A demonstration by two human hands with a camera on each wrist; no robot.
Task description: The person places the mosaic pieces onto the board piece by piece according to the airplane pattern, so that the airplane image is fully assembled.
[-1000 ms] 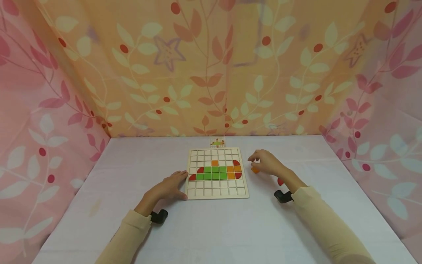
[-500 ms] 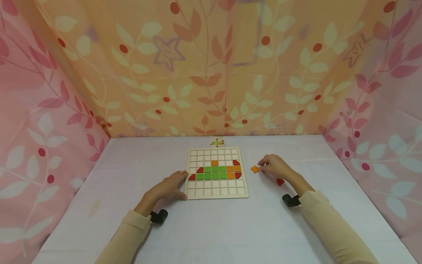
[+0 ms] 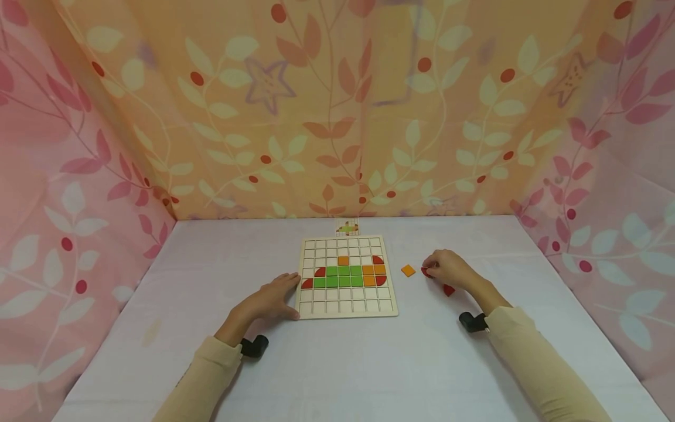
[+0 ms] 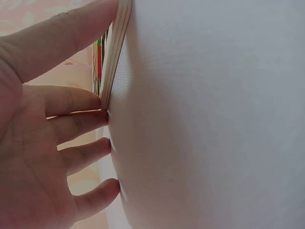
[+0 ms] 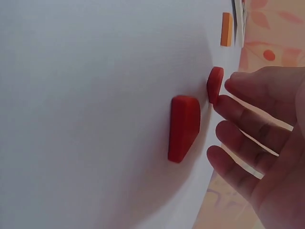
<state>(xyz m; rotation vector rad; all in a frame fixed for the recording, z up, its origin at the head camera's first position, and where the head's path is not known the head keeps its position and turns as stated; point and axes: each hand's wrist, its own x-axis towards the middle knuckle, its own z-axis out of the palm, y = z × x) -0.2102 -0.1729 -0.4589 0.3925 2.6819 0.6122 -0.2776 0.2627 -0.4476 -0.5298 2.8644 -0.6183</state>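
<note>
A wooden grid board (image 3: 343, 306) lies on the table with green, orange and red tiles set in its squares. My left hand (image 3: 271, 298) rests against the board's left side, thumb and fingertips touching its edge; the left wrist view shows the fingers extended along the board's edge (image 4: 116, 57). To the right of the board, my right hand (image 3: 448, 268) reaches down to a red rounded tile (image 5: 215, 85) on the cloth. Its fingertips are at that tile, without a clear grip around it. A second red tile (image 5: 183, 129) lies nearer, under the hand.
An orange square tile (image 3: 408, 270) lies between the board and my right hand. Behind the board is a small pattern card (image 3: 347, 227). White cloth (image 3: 343, 369) covers the table, and patterned curtains (image 3: 337, 117) stand at the back and both sides.
My right hand has moved away from the orange square tile, rightward to the red tile, leaving the orange one in full view on the cloth. The left hand stays at the board.
</note>
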